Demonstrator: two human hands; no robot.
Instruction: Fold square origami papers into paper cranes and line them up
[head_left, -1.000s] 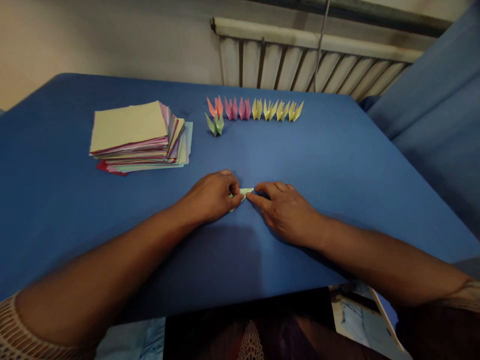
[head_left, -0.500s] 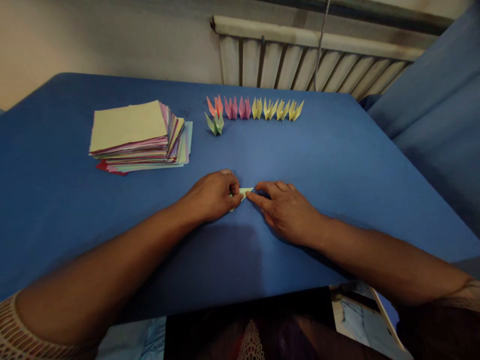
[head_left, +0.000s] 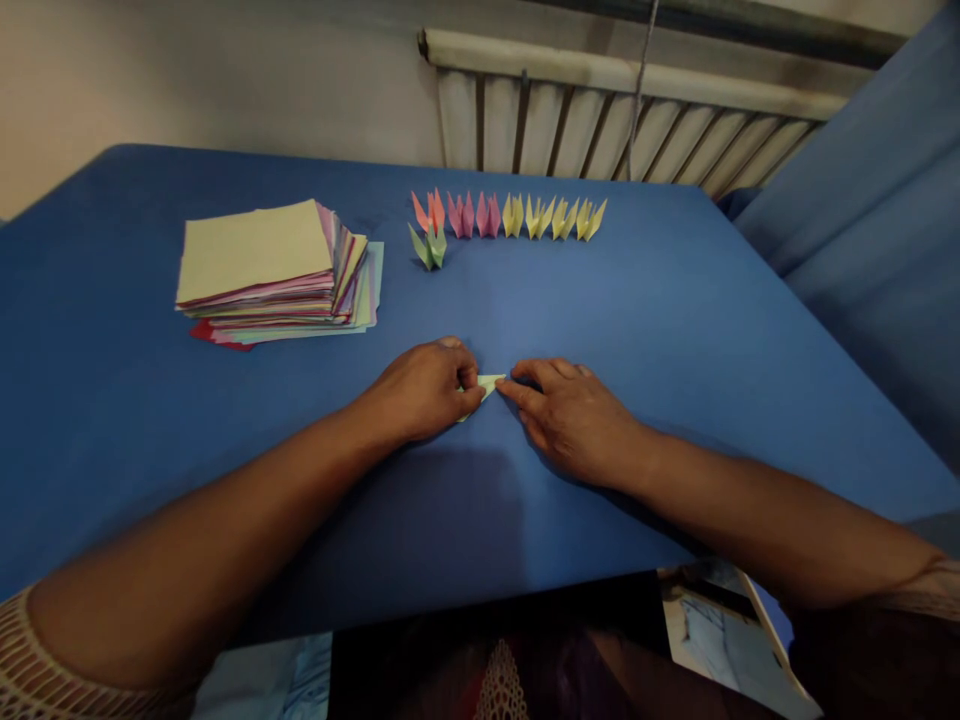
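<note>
A small pale green-yellow piece of folded paper (head_left: 489,383) lies on the blue table between my hands, its narrow tip pointing right. My left hand (head_left: 433,388) is closed on its left part, thumb and curled fingers pressing it down and covering much of it. With fingers stretched out, my right hand (head_left: 564,415) rests at the other end, one fingertip touching the paper near the tip. How the covered part is folded cannot be seen.
A tall stack of coloured paper sheets (head_left: 255,255) stands at the back left. Behind the hands is a row of folded paper cranes (head_left: 513,216), with a green crane (head_left: 428,247) in front of its left end. A radiator (head_left: 540,120) is beyond the blue table (head_left: 675,330).
My right fingertip has slid slightly to the right along the paper toward its tip. My left hand keeps its hold in the same place.
</note>
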